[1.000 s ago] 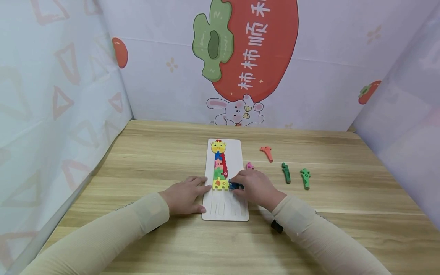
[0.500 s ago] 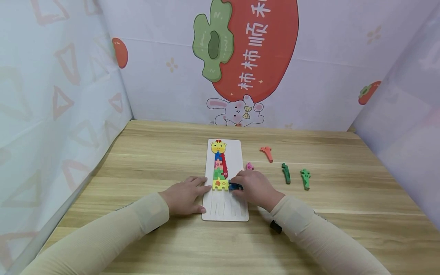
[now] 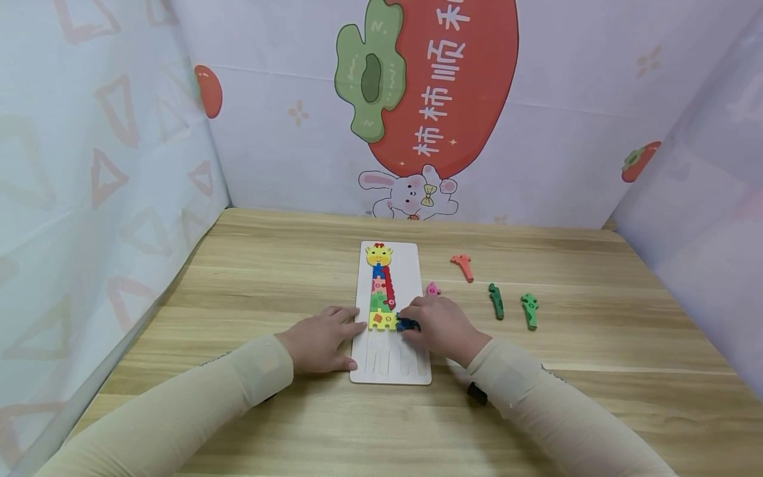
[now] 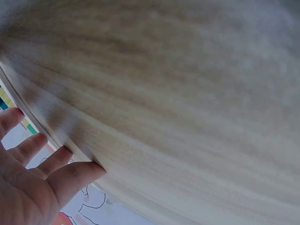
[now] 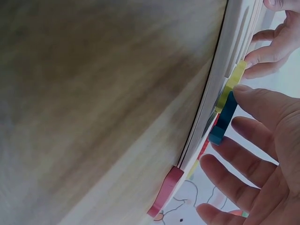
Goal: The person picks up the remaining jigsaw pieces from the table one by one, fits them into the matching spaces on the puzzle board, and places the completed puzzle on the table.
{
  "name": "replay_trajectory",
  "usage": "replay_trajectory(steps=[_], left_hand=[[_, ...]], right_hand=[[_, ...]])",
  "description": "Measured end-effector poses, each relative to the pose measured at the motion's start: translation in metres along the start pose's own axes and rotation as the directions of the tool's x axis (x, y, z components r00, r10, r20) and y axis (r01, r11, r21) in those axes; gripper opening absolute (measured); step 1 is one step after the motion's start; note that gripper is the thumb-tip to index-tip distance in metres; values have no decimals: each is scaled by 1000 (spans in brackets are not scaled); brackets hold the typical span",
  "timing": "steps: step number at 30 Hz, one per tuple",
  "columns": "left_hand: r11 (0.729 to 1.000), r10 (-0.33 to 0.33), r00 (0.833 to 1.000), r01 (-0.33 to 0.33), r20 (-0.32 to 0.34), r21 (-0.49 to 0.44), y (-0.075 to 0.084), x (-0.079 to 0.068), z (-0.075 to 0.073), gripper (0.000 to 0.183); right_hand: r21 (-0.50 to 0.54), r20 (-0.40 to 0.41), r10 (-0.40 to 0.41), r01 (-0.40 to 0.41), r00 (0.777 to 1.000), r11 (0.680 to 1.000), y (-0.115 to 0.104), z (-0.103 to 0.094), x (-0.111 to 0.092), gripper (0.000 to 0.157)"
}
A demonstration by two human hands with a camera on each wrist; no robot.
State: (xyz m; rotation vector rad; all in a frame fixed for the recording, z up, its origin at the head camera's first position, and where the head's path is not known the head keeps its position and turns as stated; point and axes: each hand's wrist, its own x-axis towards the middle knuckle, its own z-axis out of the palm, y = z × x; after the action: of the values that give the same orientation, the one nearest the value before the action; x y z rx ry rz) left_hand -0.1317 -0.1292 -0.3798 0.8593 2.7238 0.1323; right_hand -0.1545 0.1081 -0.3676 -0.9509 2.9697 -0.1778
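Observation:
A pale puzzle board (image 3: 391,361) lies on the table in the head view. Its left column carries a yellow giraffe head (image 3: 379,256), blue, pink and green pieces, a yellow piece (image 3: 382,320) and a red scalloped piece (image 3: 389,288). My left hand (image 3: 318,339) rests along the board's left edge, fingers spread and nearly straight. With thumb and fingers, my right hand (image 3: 446,329) pinches a dark blue puzzle piece (image 5: 224,117) right beside the yellow one. In the right wrist view it sits slightly above the board's surface, partly hidden by the thumb.
Right of the board lie a pink piece (image 3: 433,289), an orange-red piece (image 3: 462,266), a dark green piece (image 3: 496,301) and a lighter green piece (image 3: 530,310). Printed white cloth walls (image 3: 286,152) stand behind and at both sides of the wooden table (image 3: 369,430).
My right hand and forearm have shifted very slightly left, still pinching the dark blue puzzle piece beside the yellow one. The left hand has stayed in place on the board's edge.

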Motion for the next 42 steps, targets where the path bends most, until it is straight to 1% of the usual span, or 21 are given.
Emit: replay_trajectory(steps=[7, 16, 29, 36, 42], left_hand=[[1000, 10, 1000, -10, -8, 0, -1, 0, 1, 71], [1000, 27, 999, -28, -22, -5, 0, -1, 0, 69], [1000, 29, 999, -29, -21, -5, 0, -1, 0, 69], [999, 37, 999, -37, -29, 6, -1, -1, 1, 69], [1000, 25, 999, -25, -20, 7, 0, -1, 0, 70]], right_hand=[[-4, 9, -8, 8, 1000, 1000, 0, 0, 0, 34], [-6, 42, -1, 1, 999, 1000, 0, 2, 2, 36], [-8, 53, -7, 7, 999, 1000, 1, 4, 4, 38], [-2, 44, -19, 19, 999, 1000, 0, 4, 5, 38], [-4, 48, -19, 20, 999, 1000, 1, 4, 5, 39]])
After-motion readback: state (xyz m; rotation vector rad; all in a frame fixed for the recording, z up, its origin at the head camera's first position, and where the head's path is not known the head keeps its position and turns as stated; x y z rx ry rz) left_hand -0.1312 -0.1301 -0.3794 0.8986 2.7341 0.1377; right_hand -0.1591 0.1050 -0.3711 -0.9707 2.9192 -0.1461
